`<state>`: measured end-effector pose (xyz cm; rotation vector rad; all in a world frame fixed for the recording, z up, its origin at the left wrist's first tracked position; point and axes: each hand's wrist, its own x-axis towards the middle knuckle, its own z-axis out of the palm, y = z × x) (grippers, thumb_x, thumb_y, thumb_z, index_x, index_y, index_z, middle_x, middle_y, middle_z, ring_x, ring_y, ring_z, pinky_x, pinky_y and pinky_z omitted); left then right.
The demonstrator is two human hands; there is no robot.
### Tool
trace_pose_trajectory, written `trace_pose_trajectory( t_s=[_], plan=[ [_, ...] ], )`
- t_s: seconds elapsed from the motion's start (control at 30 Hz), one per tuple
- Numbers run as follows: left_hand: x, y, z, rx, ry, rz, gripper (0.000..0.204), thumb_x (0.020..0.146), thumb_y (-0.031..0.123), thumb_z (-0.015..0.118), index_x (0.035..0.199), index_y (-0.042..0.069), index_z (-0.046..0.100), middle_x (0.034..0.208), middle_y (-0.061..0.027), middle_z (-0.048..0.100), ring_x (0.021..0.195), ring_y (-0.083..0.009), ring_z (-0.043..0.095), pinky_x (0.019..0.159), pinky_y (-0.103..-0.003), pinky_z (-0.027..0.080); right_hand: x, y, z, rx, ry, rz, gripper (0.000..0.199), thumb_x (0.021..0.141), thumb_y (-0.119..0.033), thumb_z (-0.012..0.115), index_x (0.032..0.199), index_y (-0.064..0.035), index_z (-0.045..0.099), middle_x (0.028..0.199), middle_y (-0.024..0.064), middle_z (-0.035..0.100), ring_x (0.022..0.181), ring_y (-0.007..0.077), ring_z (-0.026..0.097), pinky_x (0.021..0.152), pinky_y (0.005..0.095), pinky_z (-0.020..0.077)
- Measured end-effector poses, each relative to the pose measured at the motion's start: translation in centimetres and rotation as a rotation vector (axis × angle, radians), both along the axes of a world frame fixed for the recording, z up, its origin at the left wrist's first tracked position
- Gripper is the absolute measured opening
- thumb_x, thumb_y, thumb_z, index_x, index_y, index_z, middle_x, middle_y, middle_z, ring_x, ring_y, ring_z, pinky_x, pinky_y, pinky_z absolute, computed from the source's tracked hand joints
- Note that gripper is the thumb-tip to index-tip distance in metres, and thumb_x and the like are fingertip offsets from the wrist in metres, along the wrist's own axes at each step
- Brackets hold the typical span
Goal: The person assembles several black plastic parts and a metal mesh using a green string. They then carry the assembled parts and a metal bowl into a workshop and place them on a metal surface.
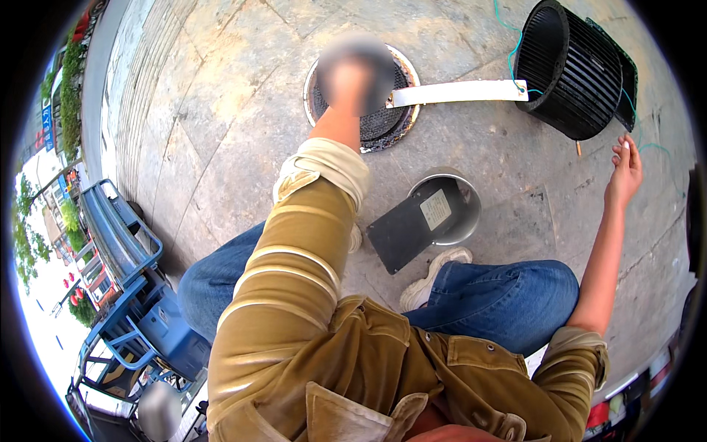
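My left hand (pixel 350 81) reaches over a round, dark, textured disc (pixel 374 138) with a worn white rim; a blur smears its fingers, so I cannot tell whether it grips anything. One end of a white strip (pixel 460 92) lies on the disc. Its other end meets a black ribbed cylinder (pixel 571 77) resting on its side. A thin teal cord (pixel 510 55) runs through a hole in the strip and along the cylinder. Beside the cylinder's lower right, my right hand (pixel 626 166) is raised with its fingertips pinched together close to the cord; what they hold, if anything, is too small to make out.
Between my feet and the disc stands a round metal container (pixel 464 228), with a dark flat plate (pixel 403 234) bearing a pale label leaning across it. Paved ground (pixel 243 132) spreads around. A blue cart-like vehicle (pixel 158 320) is parked at the left.
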<state>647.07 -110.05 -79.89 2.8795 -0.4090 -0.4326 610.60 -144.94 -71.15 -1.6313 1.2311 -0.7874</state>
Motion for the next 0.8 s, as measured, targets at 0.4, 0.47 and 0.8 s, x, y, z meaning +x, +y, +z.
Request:
trace_pose_trajectory(
  t_s=[0.4, 0.47, 0.8],
  plan=[
    [-12.5, 1.1, 11.6, -0.412, 0.552, -0.900, 0.007, 0.068, 0.014, 0.059, 0.069, 0.008, 0.059, 0.072, -0.0040, 0.057, 0.072, -0.0193, 0.056, 0.066, -0.030, 0.043, 1.1, -2.2, -2.7, -0.054, 0.019, 0.006, 0.025, 0.085, -0.021, 0.053, 0.102, -0.0036, 0.060, 0.096, 0.0057, 0.063, 0.077, 0.0090, 0.058, 0.063, 0.0196, 0.0410],
    [-15.1, 1.3, 12.6, -0.361, 0.566, -1.105, 0.005, 0.067, 0.013, 0.059, 0.070, 0.009, 0.059, 0.073, -0.0040, 0.057, 0.076, -0.0218, 0.056, 0.072, -0.032, 0.041, 2.3, -1.5, -1.7, -0.062, 0.007, -0.016, 0.023, 0.085, -0.018, 0.052, 0.099, -0.0018, 0.060, 0.091, 0.0053, 0.062, 0.074, 0.0077, 0.055, 0.062, 0.0197, 0.0415],
    [-11.9, -7.9, 12.2, -0.594, 0.355, -0.722, 0.022, 0.076, 0.014, 0.060, 0.096, 0.006, 0.057, 0.090, -0.0070, 0.057, 0.068, -0.0200, 0.053, 0.065, -0.030, 0.045, -1.2, -2.6, -5.5, 0.096, -0.015, -0.144, 0.020, 0.085, -0.022, 0.054, 0.090, -0.0053, 0.062, 0.077, 0.0009, 0.061, 0.063, 0.0089, 0.056, 0.055, 0.0232, 0.0419]
  ],
)
